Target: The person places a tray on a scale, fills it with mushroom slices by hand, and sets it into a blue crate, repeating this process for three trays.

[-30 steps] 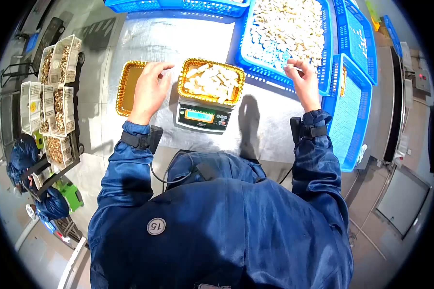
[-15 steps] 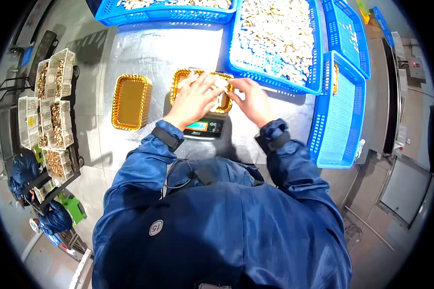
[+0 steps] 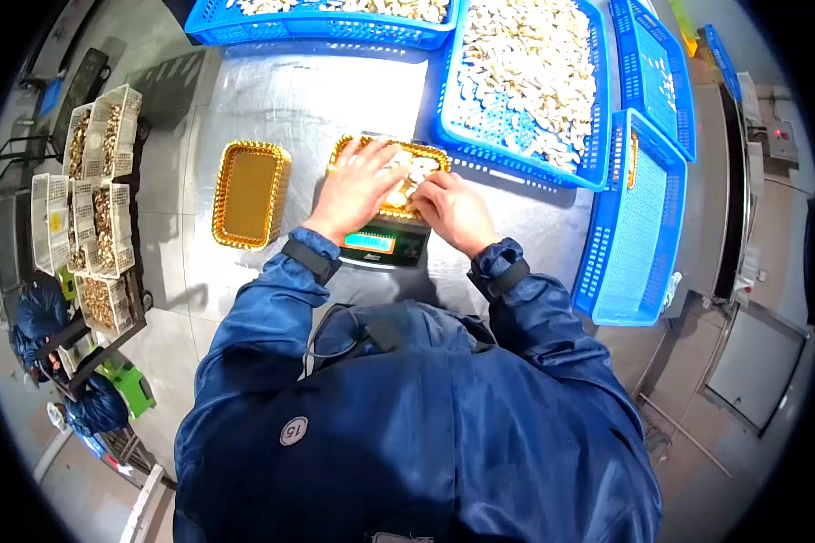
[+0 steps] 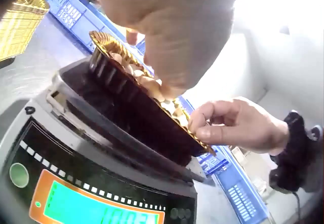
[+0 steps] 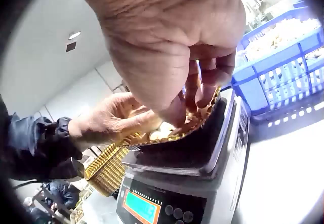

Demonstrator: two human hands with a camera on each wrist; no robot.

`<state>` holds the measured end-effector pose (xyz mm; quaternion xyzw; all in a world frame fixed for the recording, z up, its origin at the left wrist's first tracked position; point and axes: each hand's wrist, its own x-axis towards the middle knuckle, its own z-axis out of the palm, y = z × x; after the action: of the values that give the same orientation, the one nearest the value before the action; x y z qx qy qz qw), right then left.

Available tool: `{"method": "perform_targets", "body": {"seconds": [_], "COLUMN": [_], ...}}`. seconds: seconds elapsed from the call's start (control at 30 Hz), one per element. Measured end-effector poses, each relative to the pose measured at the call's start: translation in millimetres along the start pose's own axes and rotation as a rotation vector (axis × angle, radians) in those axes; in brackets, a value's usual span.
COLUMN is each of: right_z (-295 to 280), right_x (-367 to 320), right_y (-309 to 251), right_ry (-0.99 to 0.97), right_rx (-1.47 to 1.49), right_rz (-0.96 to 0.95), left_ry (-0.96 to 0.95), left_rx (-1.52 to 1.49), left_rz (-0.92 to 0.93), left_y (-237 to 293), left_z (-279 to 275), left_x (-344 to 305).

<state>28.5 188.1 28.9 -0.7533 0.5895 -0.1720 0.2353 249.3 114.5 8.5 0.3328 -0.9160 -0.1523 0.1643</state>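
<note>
On a black-fronted digital scale (image 3: 407,251) sits a ridged golden tray (image 3: 431,152) filled with pale slices (image 3: 420,166). My left hand (image 3: 351,194) lies over the tray's left and middle part, fingers extended across the slices. At the tray's right side is my right hand (image 3: 459,215), fingers bent, tips and thumb down among the slices by the rim. I cannot tell whether those fingers pinch a slice. In the left wrist view the lit green display (image 4: 96,203) shows below the tray. The right wrist view has the thumb and fingertips (image 5: 205,95) inside the rim.
Left of the scale stands another golden tray (image 3: 246,195), its bare bottom showing. A blue basket (image 3: 525,166) of slices is behind right; more blue baskets (image 3: 638,253) line the right side and back. Crates (image 3: 110,231) on a trolley and people in blue are at far left.
Both hands came inward to the tray on the scale, the left from its left side and the right from the blue basket. Since half a second ago, the right fingers have bent further in among the slices.
</note>
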Motion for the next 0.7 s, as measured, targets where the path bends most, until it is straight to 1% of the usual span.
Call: {"method": "perform_targets", "body": {"seconds": [0.03, 0.1, 0.2, 0.23, 0.3, 0.33, 0.4, 0.47, 0.53, 0.57, 0.6, 0.63, 0.67, 0.7], "right_z": [-6, -14, 0, 5, 8, 5, 3, 3, -1, -2, -2, -1, -1, 8], "right_x": [0, 1, 13, 21, 31, 33, 35, 35, 37, 38, 37, 38, 38, 40], "right_y": [-2, -8, -7, -9, -11, -10, -12, -10, -14, -18, -22, -26, -31, -27], "right_ry": [0.013, -0.042, 0.149, 0.253, 0.257, 0.223, 0.150, 0.160, 0.211, 0.206, 0.198, 0.187, 0.129, 0.167], "right_rx": [-0.004, -0.015, 0.016, -0.048, -0.139, -0.144, -0.153, -0.178, -0.185, -0.132, -0.078, -0.022, -0.022, -0.062], "right_rz": [-0.003, 0.096, 0.099, 0.078, 0.098, 0.106, 0.115, 0.167, 0.213, 0.160, 0.108, 0.053, 0.025, -0.015], "left_ry": [0.087, 0.155, 0.177, 0.186, 0.208, 0.165, 0.161, 0.165, 0.156, 0.152, 0.186, 0.176, 0.165, 0.155], "left_rx": [-0.005, -0.030, -0.043, -0.023, 0.010, 0.009, -0.033, -0.028, -0.052, -0.065, -0.114, -0.120, -0.123, -0.125], "left_rz": [-0.036, -0.087, -0.137, -0.172, -0.241, -0.291, -0.183, -0.050, -0.175, -0.236, -0.239, -0.224, -0.208, -0.190], "left_y": [-3, -8, -14, -15, -14, -14, -9, -4, -2, -2, -4, -2, 0, 1], "left_z": [-1, -7, -8, -9, -10, -13, -16, -14, -15, -15, -11, -12, -14, -16], "left_x": [-2, -11, -13, -12, -11, -10, -7, -8, -13, -14, -16, -18, -19, -19]}}
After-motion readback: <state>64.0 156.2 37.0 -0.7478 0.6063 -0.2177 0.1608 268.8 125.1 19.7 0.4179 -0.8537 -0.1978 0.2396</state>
